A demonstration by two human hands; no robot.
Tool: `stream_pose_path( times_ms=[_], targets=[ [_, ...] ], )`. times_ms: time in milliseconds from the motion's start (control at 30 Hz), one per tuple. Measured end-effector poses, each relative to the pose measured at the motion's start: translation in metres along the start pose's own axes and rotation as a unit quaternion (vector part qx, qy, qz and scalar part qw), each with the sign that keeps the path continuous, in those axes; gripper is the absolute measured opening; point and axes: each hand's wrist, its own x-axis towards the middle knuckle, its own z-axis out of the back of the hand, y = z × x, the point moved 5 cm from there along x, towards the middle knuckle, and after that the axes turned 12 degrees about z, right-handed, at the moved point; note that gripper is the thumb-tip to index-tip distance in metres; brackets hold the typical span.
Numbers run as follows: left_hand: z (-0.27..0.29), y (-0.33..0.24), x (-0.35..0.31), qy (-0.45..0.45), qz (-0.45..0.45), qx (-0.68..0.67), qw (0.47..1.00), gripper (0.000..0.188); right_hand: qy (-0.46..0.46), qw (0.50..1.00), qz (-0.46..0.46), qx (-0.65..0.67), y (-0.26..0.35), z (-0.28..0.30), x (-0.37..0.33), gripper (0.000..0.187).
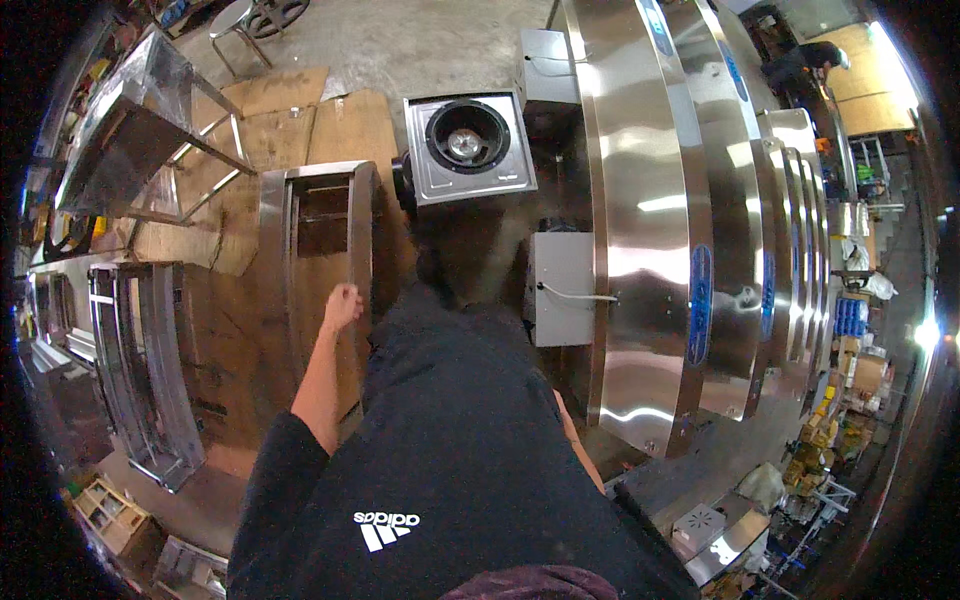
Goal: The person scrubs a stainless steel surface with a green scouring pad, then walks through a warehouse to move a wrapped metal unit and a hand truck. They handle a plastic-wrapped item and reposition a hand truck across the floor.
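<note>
My left hand (pixel 345 305) hangs in front of my body with its fingers loosely curled, and nothing shows in it. Beneath or beside it stands a long stainless steel frame (pixel 365 220) with an open rectangular middle; I cannot tell whether they touch. Only part of my right forearm (pixel 580 440) appears beside my dark shirt, and the hand itself is hidden. Ahead of me sits a square metal blower unit (pixel 425 180) with a round black opening.
Large stainless steel hoods (pixel 645 250) stand in a row on the right, with grey boxes (pixel 565 265) (pixel 548 70) wired at their side. Left are a metal table frame (pixel 120 170) and more steel frames (pixel 150 370). Flattened cardboard (pixel 350 130) covers some floor. A stool (pixel 232 18) stands far off.
</note>
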Motion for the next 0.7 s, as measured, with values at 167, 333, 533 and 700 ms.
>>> stream_pose_path(
  times_ms=[167,333,533,700],
  targets=[
    [0.035,-0.149,0.059,-0.024,-0.055,-0.005,0.998,0.027,-0.014,0.993,0.011,-0.114,0.095,0.003,0.09,0.041],
    [0.054,-0.162,0.087,-0.058,-0.039,0.02,0.997,0.028,-0.055,0.981,0.031,-0.181,0.151,0.005,0.172,0.046],
    [0.039,-0.021,0.075,-0.136,-0.048,0.211,0.967,0.04,-0.038,0.978,0.082,-0.189,0.167,0.005,0.229,0.038],
    [-0.024,0.088,0.003,0.022,0.144,0.186,0.972,0.041,-0.009,0.998,-0.056,0.034,0.196,0.018,0.246,0.031]
  ],
)
